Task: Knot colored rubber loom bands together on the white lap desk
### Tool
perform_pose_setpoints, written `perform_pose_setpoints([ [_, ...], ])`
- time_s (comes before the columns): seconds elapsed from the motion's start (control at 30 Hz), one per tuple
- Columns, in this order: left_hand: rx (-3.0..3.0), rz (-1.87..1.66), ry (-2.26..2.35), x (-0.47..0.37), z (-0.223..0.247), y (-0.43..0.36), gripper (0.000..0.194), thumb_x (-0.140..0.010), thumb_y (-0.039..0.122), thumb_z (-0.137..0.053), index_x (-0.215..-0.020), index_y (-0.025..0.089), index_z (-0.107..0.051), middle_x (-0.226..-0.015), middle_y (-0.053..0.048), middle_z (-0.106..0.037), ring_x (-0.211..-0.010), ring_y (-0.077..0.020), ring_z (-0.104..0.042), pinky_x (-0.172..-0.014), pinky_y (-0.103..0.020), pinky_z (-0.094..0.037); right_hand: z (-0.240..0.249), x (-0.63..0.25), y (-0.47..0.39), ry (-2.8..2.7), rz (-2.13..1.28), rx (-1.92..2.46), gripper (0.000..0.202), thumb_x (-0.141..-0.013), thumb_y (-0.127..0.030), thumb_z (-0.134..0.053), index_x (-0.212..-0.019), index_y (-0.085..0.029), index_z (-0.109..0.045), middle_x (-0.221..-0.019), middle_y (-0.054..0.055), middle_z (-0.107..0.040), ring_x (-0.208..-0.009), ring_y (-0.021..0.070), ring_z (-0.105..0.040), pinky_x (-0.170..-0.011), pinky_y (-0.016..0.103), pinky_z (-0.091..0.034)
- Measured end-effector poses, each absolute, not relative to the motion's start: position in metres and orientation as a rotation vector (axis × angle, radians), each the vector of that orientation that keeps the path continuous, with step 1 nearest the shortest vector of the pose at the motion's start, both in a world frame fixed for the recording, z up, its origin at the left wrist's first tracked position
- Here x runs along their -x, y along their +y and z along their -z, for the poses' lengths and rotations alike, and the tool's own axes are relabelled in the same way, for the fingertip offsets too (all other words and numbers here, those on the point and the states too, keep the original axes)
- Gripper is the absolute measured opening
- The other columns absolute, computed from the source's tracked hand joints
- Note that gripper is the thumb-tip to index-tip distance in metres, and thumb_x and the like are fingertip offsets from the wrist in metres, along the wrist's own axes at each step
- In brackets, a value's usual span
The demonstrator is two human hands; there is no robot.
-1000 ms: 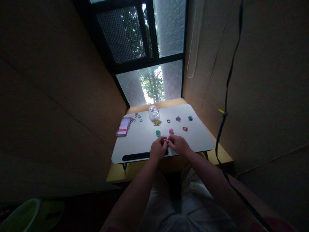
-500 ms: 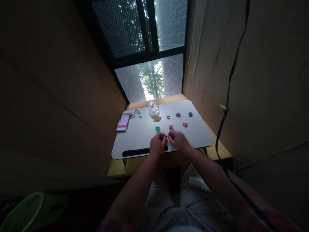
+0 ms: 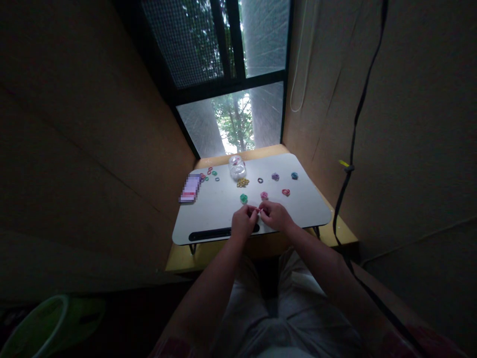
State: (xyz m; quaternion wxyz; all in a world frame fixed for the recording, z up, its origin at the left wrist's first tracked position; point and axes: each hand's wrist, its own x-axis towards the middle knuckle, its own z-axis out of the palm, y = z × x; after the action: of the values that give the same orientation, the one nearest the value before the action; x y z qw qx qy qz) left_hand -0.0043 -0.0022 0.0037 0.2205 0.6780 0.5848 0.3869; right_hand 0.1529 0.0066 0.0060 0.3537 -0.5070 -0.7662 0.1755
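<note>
Just beyond the right hand (image 3: 276,216) lie pink bands (image 3: 264,195), near green bands (image 3: 243,198).

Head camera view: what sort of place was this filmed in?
Likely a narrow indoor nook, perhaps in a home: a small white table stands on a yellowish wooden ledge, below a window and between two close walls.

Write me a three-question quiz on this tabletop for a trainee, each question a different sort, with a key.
1. Which pile lies closest to the clear jar? a) green b) yellow pile c) red
2. True or false: the left hand and right hand are close together.
3. Fill in: the phone lies at the ___ edge of the white table.

Key: 1. b; 2. True, with a small pink item between their fingertips; 3. left.
</note>
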Motion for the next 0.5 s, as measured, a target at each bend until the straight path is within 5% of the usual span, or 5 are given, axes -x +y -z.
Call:
perform_pose_setpoints([
  [0.5,-1.890,-1.001,1.604,0.0042,-0.0104,-0.0057,0.027,-0.086,0.043,-0.054,-0.078,0.019,-0.061,-0.070,-0.001,-0.066,-0.063,-0.0124,-0.060,-0.062,-0.023,-0.040,-0.0082,-0.1515,0.0061,-1.950,-0.416,1.359,0.009,-0.079,-0.024,-0.053,-0.073,-0.019,-0.058,-0.062,-0.001,-0.058,-0.055,0.0119,-0.048,-0.055,0.023,-0.030],
])
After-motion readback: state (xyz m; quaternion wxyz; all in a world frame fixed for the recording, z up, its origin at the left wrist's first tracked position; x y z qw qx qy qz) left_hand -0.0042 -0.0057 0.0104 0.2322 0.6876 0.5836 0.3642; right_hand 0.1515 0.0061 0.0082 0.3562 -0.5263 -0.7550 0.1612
